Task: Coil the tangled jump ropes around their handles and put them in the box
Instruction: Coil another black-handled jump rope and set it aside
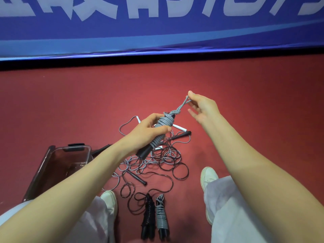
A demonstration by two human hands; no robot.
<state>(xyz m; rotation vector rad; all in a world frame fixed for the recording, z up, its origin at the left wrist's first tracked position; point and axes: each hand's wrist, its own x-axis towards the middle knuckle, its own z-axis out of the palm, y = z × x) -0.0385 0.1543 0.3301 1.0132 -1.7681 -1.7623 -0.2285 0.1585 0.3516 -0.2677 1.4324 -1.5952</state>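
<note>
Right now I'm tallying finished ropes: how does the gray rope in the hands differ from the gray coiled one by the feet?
The held gray rope is aloft, gripped by the left hand; the floor bundle lies untouched. The held gray rope's end stretches out, pinched by the right hand; the floor bundle shows no long tail. Both: gray cord coiled around black handles.
</note>
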